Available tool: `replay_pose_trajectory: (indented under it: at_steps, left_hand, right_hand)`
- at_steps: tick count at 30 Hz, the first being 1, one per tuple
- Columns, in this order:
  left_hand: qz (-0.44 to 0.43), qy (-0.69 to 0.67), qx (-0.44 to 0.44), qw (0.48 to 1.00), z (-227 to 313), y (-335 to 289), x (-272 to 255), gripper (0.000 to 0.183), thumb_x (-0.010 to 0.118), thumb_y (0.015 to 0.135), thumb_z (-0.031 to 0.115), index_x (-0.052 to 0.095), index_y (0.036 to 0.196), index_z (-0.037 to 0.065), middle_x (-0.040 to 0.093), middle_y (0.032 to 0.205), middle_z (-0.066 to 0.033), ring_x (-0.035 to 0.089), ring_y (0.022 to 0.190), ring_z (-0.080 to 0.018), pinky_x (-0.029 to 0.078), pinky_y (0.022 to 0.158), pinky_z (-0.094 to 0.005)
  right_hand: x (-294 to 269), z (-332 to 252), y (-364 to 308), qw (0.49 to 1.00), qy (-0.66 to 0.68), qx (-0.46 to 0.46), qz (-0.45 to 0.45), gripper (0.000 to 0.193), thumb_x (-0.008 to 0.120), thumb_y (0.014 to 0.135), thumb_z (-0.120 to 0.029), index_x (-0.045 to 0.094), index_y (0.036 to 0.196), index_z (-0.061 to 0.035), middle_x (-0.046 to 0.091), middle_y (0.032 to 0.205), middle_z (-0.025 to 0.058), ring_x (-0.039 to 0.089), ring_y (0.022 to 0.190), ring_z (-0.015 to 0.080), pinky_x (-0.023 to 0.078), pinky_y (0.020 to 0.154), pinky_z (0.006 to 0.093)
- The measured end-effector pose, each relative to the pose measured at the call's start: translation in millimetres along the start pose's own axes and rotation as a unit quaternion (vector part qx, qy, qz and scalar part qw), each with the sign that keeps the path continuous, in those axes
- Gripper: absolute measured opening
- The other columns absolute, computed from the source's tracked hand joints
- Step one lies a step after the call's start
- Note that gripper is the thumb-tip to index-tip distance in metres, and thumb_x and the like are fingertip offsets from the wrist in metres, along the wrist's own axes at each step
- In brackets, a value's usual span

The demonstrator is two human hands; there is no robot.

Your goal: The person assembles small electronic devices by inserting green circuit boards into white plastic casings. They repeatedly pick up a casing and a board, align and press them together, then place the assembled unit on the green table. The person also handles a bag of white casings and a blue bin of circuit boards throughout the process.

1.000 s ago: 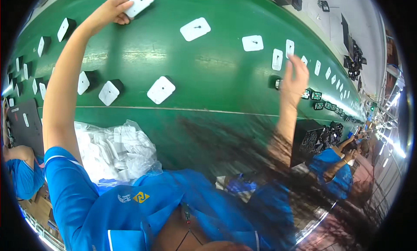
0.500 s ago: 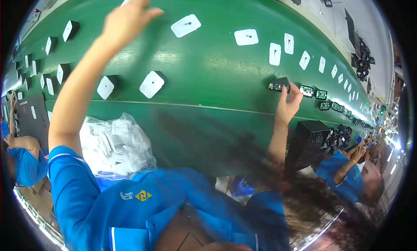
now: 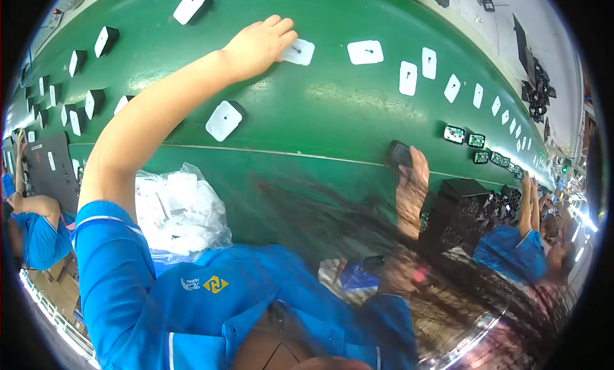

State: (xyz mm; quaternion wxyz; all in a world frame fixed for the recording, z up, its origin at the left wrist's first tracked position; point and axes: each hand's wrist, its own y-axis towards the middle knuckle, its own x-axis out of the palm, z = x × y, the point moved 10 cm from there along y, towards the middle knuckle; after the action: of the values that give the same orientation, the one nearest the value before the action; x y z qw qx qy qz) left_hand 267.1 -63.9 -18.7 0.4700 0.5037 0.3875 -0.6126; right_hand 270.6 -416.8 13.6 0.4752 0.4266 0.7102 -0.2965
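Observation:
My left hand (image 3: 259, 48) reaches across the green bench, its fingers curled onto a white plastic cover (image 3: 300, 52) with a dark keyhole-shaped mark. Much of that cover's left end lies under the fingers. My right hand (image 3: 412, 188), partly veiled by blurred strands of hair, is closed around a small black box-shaped housing (image 3: 401, 154) near the seam in the bench. A white-topped black box (image 3: 190, 5) stands at the far left, beyond my left hand. Another white-topped box (image 3: 225, 120) sits nearer me, below my left forearm.
More white covers (image 3: 366, 52) lie in a line toward the right. Open black housings with green circuit boards (image 3: 455, 134) stand right of my right hand. A clear bag of white parts (image 3: 179, 210) and a black bin (image 3: 460, 200) are near me. Co-workers sit on both sides.
My left hand has let go of the white-topped box at the far left and moved right onto a white cover. My right hand has drawn the black housing back toward me.

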Motion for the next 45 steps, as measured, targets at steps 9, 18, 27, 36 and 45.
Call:
replay_pose_trajectory:
  at_steps: [9,18,27,36,45]
  left_hand:
    - [0.073,-0.19,-0.03,0.979,-20,-12,-20,0.042,0.059,0.085,0.008,0.049,0.126,0.007,0.053,0.124,-0.0094,0.051,0.113,-0.0296,0.044,0.096,-0.0392]
    - [0.07,-0.219,0.008,0.973,-15,-36,-23,0.054,0.045,0.083,-0.008,0.051,0.132,0.014,0.048,0.139,-0.0036,0.042,0.13,-0.0251,0.037,0.106,-0.0379]
    - [0.047,-0.137,0.029,0.989,-14,-45,-10,0.053,0.047,0.082,-0.007,0.052,0.131,0.014,0.046,0.141,0.0009,0.042,0.131,-0.0192,0.035,0.107,-0.0401]
    - [0.038,-0.025,0.022,0.999,10,-17,-6,0.041,0.064,0.078,0.014,0.053,0.115,0.001,0.056,0.118,-0.0113,0.054,0.11,-0.0258,0.045,0.094,-0.0346]
    - [0.007,-0.246,-0.154,0.957,-51,-20,-14,0.029,0.059,0.089,0.022,0.058,0.102,-0.004,0.064,0.093,-0.0164,0.063,0.088,-0.03,0.049,0.083,-0.036]
  right_hand:
    - [16,-118,83,0.987,0.107,-0.114,0.049,0.037,0.069,0.079,-0.007,0.06,0.115,-0.0074,0.061,0.112,0.013,0.06,0.1,0.0305,0.049,0.085,0.037]
    - [80,-231,131,0.963,0.067,-0.26,0.025,0.033,0.068,0.079,-0.011,0.062,0.111,-0.0083,0.061,0.111,0.0056,0.058,0.1,0.0245,0.051,0.082,0.0352]
    - [100,-239,127,0.949,-0.024,-0.307,0.066,0.03,0.066,0.08,-0.013,0.061,0.109,-0.0065,0.062,0.112,0.0089,0.058,0.099,0.0267,0.051,0.082,0.0357]
    - [104,-210,171,0.955,0.203,-0.2,-0.089,0.029,0.069,0.078,-0.013,0.065,0.106,-0.0058,0.066,0.101,0.0091,0.063,0.087,0.0245,0.051,0.076,0.033]
    - [80,-185,154,0.94,0.327,-0.091,0.035,0.03,0.065,0.086,-0.023,0.064,0.11,-0.0053,0.062,0.111,0.0109,0.056,0.106,0.0263,0.045,0.09,0.0364]
